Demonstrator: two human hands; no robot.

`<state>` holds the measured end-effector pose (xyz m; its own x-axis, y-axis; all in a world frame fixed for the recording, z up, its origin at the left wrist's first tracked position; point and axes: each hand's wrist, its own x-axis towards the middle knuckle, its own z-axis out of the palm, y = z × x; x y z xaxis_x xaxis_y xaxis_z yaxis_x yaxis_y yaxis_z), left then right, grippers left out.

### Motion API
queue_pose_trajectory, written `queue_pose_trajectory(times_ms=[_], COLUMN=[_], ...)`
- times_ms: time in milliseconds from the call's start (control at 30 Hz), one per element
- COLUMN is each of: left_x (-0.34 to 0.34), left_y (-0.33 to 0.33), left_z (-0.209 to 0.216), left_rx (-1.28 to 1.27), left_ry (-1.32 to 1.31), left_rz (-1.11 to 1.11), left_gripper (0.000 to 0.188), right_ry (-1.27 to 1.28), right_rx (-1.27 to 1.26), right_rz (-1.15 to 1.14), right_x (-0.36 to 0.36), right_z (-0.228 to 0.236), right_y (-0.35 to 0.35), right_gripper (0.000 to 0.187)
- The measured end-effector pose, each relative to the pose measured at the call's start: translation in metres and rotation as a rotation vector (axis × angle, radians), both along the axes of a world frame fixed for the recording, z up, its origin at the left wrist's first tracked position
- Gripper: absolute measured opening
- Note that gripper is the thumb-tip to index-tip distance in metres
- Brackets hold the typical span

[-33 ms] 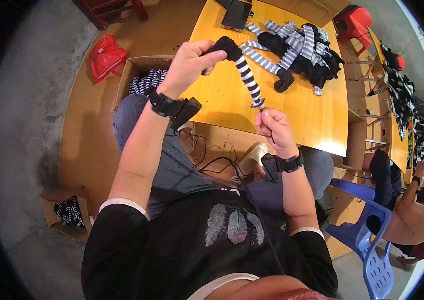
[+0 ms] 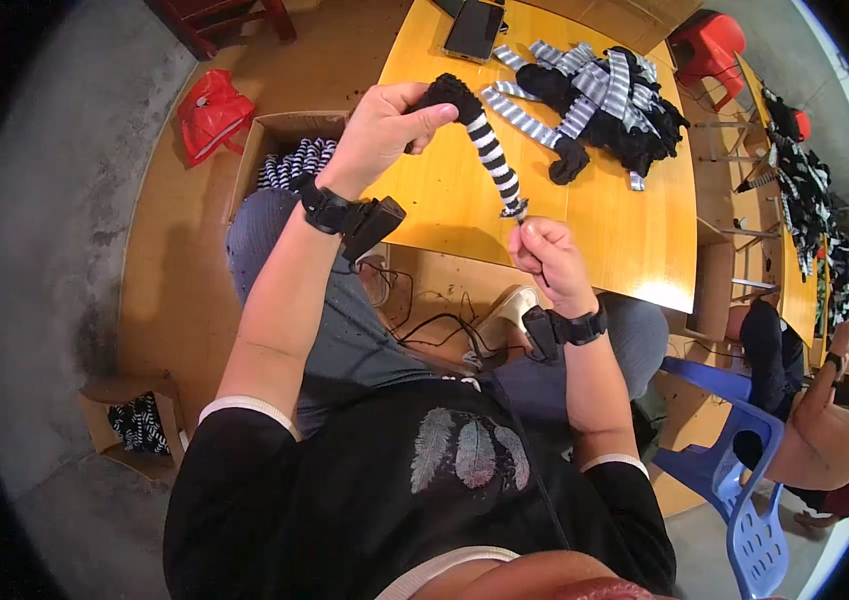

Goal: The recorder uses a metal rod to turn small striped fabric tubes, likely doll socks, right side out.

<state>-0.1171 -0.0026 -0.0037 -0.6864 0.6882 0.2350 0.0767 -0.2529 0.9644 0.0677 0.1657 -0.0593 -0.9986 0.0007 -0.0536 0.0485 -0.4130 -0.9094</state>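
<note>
A black-and-white striped knit tube [image 2: 495, 163] with a bulky black knit end stretches between my hands above the table's front edge. My left hand [image 2: 385, 130] is closed on the black end, thumb across its side. At the tube's narrow, dark-cuffed lower end, my right hand [image 2: 552, 260] is closed in a pinch. Its fingers grip a thin dark rod-like thing that meets the cuff and is mostly hidden in the fist. Beyond my hands, a pile of black and grey-white striped knit pieces [image 2: 610, 105] lies on the table.
The yellow wooden table [image 2: 435, 210] carries a dark phone [image 2: 474, 30] at its far edge. Left of it stands a cardboard box [image 2: 257, 150] of striped knits near a red bag [image 2: 213, 115]. A blue chair [image 2: 735, 450] and a co-worker [image 2: 835, 440] are at the right.
The tube's lower end and my right hand have shifted very slightly left. Both grips look the same.
</note>
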Motion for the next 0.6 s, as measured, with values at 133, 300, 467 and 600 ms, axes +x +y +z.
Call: queue_pose_trajectory(times_ms=[133, 300, 467, 600], left_x=[0.005, 0.021, 0.024, 0.022], left_y=[0.002, 0.017, 0.025, 0.028], left_z=[0.001, -0.006, -0.008, -0.012], left_rx=[0.051, 0.109, 0.083, 0.066], left_ry=[-0.203, -0.328, -0.397, -0.419], left_rz=[-0.081, -0.139, -0.181, -0.164], left_gripper=[0.017, 0.019, 0.022, 0.024], right_ry=[0.014, -0.008, -0.002, 0.234], right_rx=[0.208, 0.004, 0.136, 0.973], right_rz=[-0.032, -0.010, -0.205, -0.517], right_x=[0.002, 0.001, -0.004, -0.009], right_z=[0.007, 0.000, -0.002, -0.001], right_y=[0.001, -0.010, -0.036, -0.029], right_gripper=[0.027, 0.026, 0.022, 0.019])
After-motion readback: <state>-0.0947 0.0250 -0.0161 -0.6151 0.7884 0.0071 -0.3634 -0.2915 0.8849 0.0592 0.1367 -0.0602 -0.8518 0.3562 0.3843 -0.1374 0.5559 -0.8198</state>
